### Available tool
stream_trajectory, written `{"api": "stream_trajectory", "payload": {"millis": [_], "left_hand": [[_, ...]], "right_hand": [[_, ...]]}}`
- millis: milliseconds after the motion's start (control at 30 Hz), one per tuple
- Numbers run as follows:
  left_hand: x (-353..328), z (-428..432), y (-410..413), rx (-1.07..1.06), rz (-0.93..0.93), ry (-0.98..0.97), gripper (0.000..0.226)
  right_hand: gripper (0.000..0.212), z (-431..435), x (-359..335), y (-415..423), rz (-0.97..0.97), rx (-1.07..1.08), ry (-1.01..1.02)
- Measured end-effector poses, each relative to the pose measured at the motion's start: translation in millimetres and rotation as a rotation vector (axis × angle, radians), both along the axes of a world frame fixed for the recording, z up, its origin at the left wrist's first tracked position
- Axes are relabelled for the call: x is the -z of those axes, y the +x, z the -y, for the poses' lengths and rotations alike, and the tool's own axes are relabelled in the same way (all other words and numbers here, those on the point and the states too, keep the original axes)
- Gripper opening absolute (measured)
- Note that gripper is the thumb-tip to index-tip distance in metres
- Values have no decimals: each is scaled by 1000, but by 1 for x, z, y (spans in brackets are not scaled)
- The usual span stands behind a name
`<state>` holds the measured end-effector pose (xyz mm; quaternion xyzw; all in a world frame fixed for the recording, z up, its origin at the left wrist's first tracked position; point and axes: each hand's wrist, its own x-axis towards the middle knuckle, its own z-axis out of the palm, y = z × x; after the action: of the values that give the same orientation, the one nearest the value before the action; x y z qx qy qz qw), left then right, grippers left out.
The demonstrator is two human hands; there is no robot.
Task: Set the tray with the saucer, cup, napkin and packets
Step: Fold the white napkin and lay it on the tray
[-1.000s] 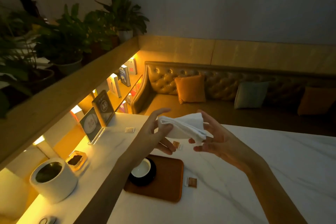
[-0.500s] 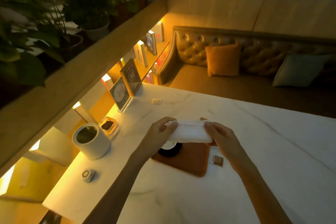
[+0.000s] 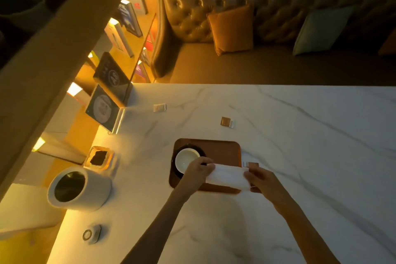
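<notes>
A brown tray (image 3: 222, 151) lies on the white marble table. On its left end a white cup (image 3: 186, 157) stands on a dark saucer (image 3: 191, 148). I hold a folded white napkin (image 3: 227, 176) low over the tray's near right part, my left hand (image 3: 198, 170) gripping its left end and my right hand (image 3: 260, 178) its right end. One brown packet (image 3: 252, 164) lies just off the tray's right edge, another (image 3: 226, 121) farther back on the table, and a white packet (image 3: 159, 107) at the back left.
A white cylindrical container (image 3: 79, 188) and a small glass dish (image 3: 99, 157) stand at the left edge. A small round device (image 3: 92, 234) lies nearer me. Two framed signs (image 3: 102, 107) lean at the back left. A tufted bench with cushions (image 3: 232, 29) runs beyond the table.
The napkin came down from chest height to just over the tray, now folded into a flat strip held at both ends. My view tilted downward onto the table.
</notes>
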<state>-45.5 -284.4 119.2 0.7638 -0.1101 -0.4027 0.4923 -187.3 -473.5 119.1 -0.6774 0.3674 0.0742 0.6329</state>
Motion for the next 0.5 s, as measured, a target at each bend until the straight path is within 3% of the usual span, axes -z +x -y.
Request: {"api": "stream_trajectory", "payload": {"millis": [200,500], "left_hand": [[73,28,12,77,165,231,20],[131,52,11,169,369,520,25]], "right_hand": [[31,8,72,20,-165,68,-24],[28,9,149,41,-315,41,-269]]}}
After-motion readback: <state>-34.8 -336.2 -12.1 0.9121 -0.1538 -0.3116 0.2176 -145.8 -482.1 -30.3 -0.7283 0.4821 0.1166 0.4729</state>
